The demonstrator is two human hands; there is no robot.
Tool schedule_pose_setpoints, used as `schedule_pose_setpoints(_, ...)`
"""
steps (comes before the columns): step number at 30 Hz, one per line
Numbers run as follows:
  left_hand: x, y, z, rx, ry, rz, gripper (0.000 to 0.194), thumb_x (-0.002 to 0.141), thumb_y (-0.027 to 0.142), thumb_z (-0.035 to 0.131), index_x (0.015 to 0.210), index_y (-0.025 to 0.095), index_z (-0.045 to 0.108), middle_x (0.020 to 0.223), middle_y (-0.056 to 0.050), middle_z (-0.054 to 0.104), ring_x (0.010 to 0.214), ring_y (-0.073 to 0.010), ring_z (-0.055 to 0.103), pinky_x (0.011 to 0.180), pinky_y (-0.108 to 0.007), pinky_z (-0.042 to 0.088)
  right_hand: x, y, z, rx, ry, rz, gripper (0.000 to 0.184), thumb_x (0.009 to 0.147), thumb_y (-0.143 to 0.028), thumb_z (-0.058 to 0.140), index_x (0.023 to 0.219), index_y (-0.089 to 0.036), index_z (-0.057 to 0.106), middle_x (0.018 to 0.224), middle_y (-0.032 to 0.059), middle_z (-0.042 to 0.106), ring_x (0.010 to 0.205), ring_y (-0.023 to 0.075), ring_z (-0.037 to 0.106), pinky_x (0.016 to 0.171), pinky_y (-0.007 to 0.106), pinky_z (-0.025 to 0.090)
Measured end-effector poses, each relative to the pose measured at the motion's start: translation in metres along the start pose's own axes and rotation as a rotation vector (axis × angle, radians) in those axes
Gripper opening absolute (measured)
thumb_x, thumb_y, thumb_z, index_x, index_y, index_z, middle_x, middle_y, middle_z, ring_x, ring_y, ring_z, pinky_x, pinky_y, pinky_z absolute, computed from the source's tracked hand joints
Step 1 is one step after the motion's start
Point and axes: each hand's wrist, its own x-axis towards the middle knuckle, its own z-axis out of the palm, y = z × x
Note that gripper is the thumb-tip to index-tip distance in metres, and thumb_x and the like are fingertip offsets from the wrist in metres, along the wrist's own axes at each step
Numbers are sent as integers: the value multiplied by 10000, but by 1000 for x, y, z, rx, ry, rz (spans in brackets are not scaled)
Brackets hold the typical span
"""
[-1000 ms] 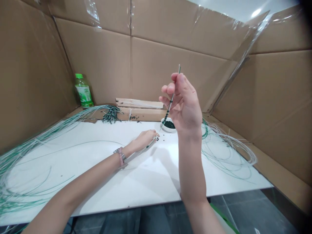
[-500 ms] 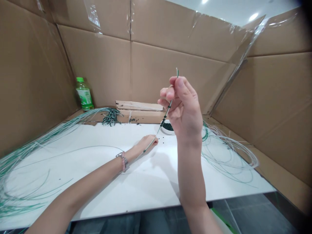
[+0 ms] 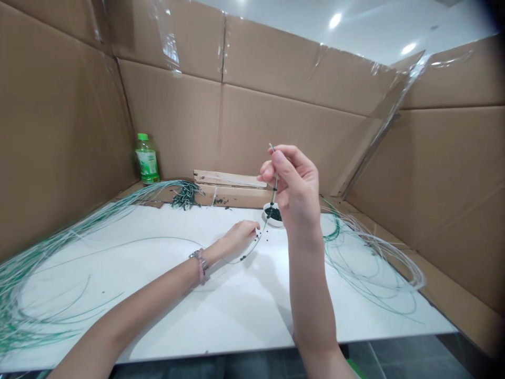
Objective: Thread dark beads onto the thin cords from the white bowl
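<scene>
My right hand (image 3: 296, 190) is raised above the white table (image 3: 236, 305), its fingers pinched on the upper end of a thin green-and-white wire (image 3: 273, 181) with small dark beads strung on it. The wire curves down to my left hand (image 3: 239, 236), which rests on the table with fingers curled around the wire's lower part. A bracelet sits on my left wrist. Just behind the hands stands a small white bowl (image 3: 273, 215) of dark green beads, and a few loose beads lie beside it.
Long green wires (image 3: 47, 263) fan across the table's left side, and loops of wire (image 3: 366, 258) lie on the right. A green bottle (image 3: 147, 159) stands in the back left corner. Cardboard walls enclose the table, with a cardboard strip (image 3: 229, 179) along the back.
My right hand has lowered a little with the wire, and the beads have slid down toward my left hand. The wire now sags in a curve. The camera has tilted upward.
</scene>
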Motion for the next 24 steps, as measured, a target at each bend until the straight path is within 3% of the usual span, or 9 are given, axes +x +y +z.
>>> schedule_pose_setpoints(5,9,30,-39,-219,172,48,141,849,252,617,866,115,645,762,-31,650,715,-132,599,740,-304,513,-2,-3,2,-27,7,-26,80,778,-299,681,741,-238,645,562,-61,590,565,84,597,590,213,527)
schedule_pose_setpoints(8,11,51,-68,-425,297,85,198,781,303,673,812,110,642,789,-62,684,735,-144,624,711,-272,520,-5,-7,3,-100,17,-59,75,773,-276,677,731,-227,640,599,-51,611,567,87,609,571,211,524)
schedule_pose_setpoints(11,1,76,-100,-616,470,137,313,770,420,680,910,149,612,872,-47,682,788,-121,640,750,-243,537,-9,-11,6,-202,36,-123,68,788,-241,670,733,-217,638,670,-34,632,626,94,631,574,205,537)
schedule_pose_setpoints(14,-20,105,-124,-784,634,205,301,772,454,688,908,209,579,858,6,646,781,-67,631,788,-181,535,-17,-15,12,-296,60,-211,60,817,-200,648,760,-217,650,772,-9,662,755,117,655,612,214,558)
schedule_pose_setpoints(16,-34,124,-132,-947,673,260,280,743,418,739,854,218,578,798,28,616,735,-46,624,773,-143,541,-23,-19,19,-328,62,-248,74,823,-169,637,767,-215,653,853,9,680,838,133,659,622,217,565)
schedule_pose_setpoints(19,-48,145,-132,-1090,617,321,261,732,389,766,804,221,580,746,50,592,674,-21,610,725,-89,544,-31,-23,29,-316,48,-260,92,823,-150,635,761,-218,644,912,19,684,866,144,663,650,238,586)
schedule_pose_setpoints(24,-55,157,-128,-1043,581,346,271,743,420,756,771,227,568,705,52,596,639,-35,608,684,-104,564,-38,-26,39,-267,17,-268,119,817,-133,646,740,-224,647,880,19,692,831,151,673,662,265,604)
